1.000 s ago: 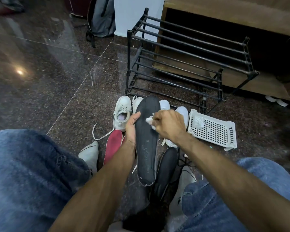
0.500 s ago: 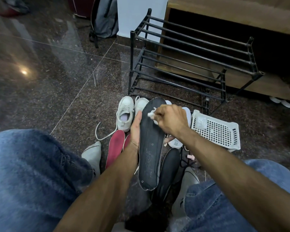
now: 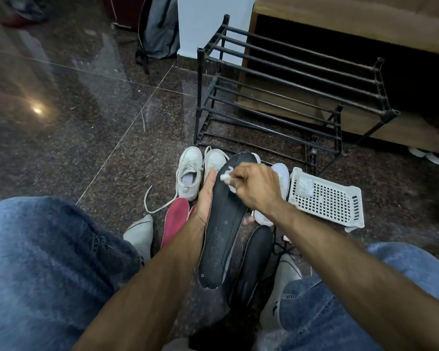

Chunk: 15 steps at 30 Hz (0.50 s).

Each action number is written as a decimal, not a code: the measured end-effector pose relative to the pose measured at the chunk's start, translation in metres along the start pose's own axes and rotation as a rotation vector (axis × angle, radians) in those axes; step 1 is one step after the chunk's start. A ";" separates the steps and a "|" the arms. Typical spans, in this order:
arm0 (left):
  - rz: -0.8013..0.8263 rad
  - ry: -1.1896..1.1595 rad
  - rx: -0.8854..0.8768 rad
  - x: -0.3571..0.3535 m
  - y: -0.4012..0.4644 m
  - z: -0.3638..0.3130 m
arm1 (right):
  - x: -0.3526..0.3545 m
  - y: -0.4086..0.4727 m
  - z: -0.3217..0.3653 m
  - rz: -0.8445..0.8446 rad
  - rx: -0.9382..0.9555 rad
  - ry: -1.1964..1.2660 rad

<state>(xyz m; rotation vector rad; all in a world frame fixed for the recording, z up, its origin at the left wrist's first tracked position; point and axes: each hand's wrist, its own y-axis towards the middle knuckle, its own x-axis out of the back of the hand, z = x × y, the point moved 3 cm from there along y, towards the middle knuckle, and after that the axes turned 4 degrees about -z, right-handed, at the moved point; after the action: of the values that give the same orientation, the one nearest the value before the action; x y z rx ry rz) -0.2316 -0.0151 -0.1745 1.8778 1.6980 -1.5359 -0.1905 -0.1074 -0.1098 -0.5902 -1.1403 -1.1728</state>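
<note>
- Holding the black insole [image 3: 223, 224] in my left hand [image 3: 205, 198], its long axis pointing away from me.
- My right hand [image 3: 254, 188] pinches a white wipe [image 3: 224, 177] on its far end.

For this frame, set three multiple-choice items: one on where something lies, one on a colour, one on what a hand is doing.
1. Where is the white basket?
A) on a chair seat
B) on the floor, right of the held black insole
C) on the person's lap

2. What colour is the floor insole just left of the left hand?
A) red
B) yellow
C) green

3. What is the right hand doing?
A) lying flat on the floor
B) pressing a white wad on the black insole
C) pulling a shoelace

Key:
1 B, it lies on the dark floor past the right forearm.
2 A, it shows red beside the left wrist.
3 B, its curled fingers hold the wad at the insole's toe end.
</note>
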 end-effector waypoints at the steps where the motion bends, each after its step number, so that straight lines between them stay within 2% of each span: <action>1: -0.023 0.025 -0.033 0.004 0.002 -0.001 | 0.000 -0.008 0.005 0.026 0.045 0.049; 3: -0.105 0.056 -0.098 0.013 0.006 -0.001 | -0.001 -0.026 0.015 0.081 0.157 0.101; 5: -0.115 0.048 -0.067 0.014 0.010 0.007 | -0.002 -0.028 0.013 0.104 0.205 0.063; 10: 0.078 0.080 0.050 -0.008 0.004 0.022 | 0.006 0.004 -0.011 0.012 0.021 -0.069; 15: 0.024 0.003 -0.034 -0.008 0.004 0.017 | 0.006 -0.012 0.004 0.032 0.071 0.089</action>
<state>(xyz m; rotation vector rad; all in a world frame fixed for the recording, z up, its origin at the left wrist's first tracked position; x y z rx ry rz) -0.2359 -0.0331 -0.1781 1.8772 1.6862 -1.4864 -0.2037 -0.1101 -0.1048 -0.4958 -1.0886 -1.1163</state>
